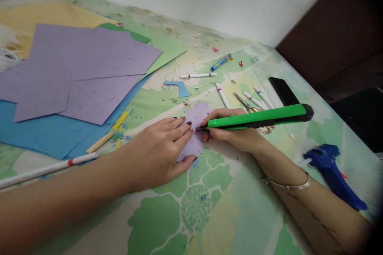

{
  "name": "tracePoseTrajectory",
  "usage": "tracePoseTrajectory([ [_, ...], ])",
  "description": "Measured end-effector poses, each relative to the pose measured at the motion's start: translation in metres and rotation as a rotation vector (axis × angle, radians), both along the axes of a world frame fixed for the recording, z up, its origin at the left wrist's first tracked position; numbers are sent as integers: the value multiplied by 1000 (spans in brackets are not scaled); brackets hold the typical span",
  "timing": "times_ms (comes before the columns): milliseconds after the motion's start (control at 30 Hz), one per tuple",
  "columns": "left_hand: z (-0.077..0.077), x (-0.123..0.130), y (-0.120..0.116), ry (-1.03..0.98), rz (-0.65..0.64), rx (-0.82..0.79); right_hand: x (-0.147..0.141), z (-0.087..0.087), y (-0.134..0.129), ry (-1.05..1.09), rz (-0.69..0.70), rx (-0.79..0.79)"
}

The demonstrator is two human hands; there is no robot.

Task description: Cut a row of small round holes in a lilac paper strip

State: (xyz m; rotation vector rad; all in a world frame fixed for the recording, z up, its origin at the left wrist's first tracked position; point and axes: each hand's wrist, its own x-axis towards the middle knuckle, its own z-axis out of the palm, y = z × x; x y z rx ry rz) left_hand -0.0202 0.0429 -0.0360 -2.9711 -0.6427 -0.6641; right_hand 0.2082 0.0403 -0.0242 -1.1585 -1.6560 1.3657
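A small purple foam or paper piece (198, 116) with little ring marks lies on the flowered tablecloth. My left hand (158, 147) rests on it, palm down, with fingers stretched across its left part. My right hand (233, 131) grips a green utility knife (257, 116) near its front end. The knife's dark tip points at the middle of the purple piece, close to my left fingertips. Whether the blade cuts into the piece I cannot tell. Part of the piece is hidden under my left hand.
Purple sheets (86, 55) overlap blue sheets (44, 133) at left. Gold-handled scissors (247, 102), several white markers (197, 75) and a black phone (283, 91) lie beyond my right hand. A blue glue gun (332, 175) lies at right. Blue scraps (179, 87) and a wooden stick (99, 142) lie about.
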Motion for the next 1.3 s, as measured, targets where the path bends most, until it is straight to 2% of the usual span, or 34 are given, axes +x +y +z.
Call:
tracePoseTrajectory([
  [200, 2, -1, 4, 35, -13, -33, 0, 0, 1, 20, -17, -40],
  [367, 3, -2, 3, 47, -8, -45, -1, 0, -1, 3, -49, -5],
  [633, 20, -11, 3, 244, -41, -135, -9, 0, -3, -73, -108, 47],
  [733, 22, -11, 4, 261, -67, -133, -9, -1, -5, -123, -125, 109],
  [833, 21, -10, 6, 236, -72, -125, -9, -2, -8, -139, -132, 158],
  [1133, 11, -7, 4, 148, -33, -89, -10, -1, -10, -149, -157, 127],
  [1300, 11, -8, 1, 137, -16, -91, -13, -1, -11, -194, -182, 128],
])
